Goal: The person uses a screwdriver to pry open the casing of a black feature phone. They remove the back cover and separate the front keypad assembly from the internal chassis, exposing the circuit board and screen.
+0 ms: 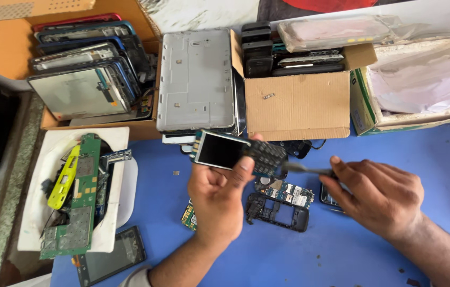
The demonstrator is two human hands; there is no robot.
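My left hand [218,197] holds up a small phone board [238,153] with a dark screen at its left end and a keypad area at its right end. My right hand [379,194] grips a thin grey tool [303,169] whose tip touches the right end of that board. Below them on the blue table [352,250] lie a black phone frame [278,211] and a small circuit board [284,192]. Another dark phone part [329,199] lies partly under my right hand.
A cardboard box [299,103] of black phones stands behind. Grey tablet back covers [196,79] and a box of tablet screens [84,79] stand at left. A white tray [111,223] holds green boards and a yellow part. A dark phone [111,256] lies near the front edge.
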